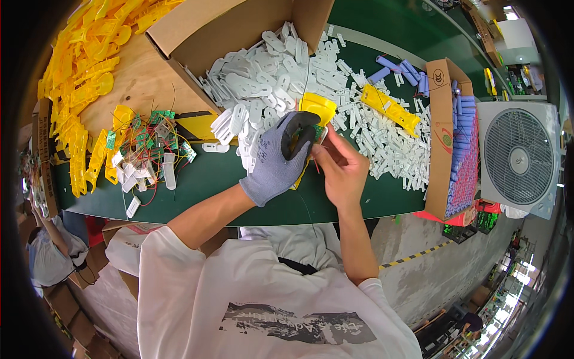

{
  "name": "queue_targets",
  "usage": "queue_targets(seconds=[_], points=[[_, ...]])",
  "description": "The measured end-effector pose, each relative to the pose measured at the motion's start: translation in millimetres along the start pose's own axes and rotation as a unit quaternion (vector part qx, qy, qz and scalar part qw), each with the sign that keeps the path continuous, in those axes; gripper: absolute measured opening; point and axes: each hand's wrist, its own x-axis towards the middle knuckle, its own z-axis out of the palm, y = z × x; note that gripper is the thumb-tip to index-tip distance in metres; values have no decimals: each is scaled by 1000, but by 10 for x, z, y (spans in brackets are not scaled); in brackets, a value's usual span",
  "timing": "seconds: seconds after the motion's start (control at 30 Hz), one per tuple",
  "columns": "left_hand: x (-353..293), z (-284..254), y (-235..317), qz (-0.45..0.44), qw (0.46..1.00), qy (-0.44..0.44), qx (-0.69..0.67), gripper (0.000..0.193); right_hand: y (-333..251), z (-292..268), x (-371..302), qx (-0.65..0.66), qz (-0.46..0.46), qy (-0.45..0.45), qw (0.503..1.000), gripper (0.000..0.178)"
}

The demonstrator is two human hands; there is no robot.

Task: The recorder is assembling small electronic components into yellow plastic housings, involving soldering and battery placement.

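My left hand (280,157), in a grey-blue glove with black fingertips, is closed around a yellow plastic housing (318,107). The housing's broad rounded end sticks up past the fingers, and its narrow part runs down behind the glove. My bare right hand (344,170) pinches at the housing's side, where a small green circuit board (320,133) shows between the two hands. A short red wire hangs near the right fingertips. The glove hides most of the housing's inside. Just beyond the hands lie loose white oval plastic covers (254,90).
At left, green boards with wires and white parts (149,146) lie tangled below a heap of yellow housings (89,84). Small white clips (388,140) surround another yellow housing (390,109). A carton (440,137) of purple cylindrical cells and a fan (519,157) stand right.
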Motion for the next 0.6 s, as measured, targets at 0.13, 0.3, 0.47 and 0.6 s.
queue_targets(seconds=[0.13,0.3,0.47,0.6], points=[[34,-7,-40,17,1000,0,-13,22,-48,45,-8,-126,-64,5,990,40],[22,13,-50,20,999,-1,-25,21,-56,110,-62,-78,-26,43,996,37],[0,18,-67,45,998,-1,-31,20,-20,131,-112,-20,7,79,997,33],[-23,-1,-79,51,998,5,-48,21,-26,183,-113,-82,-51,75,993,32]])
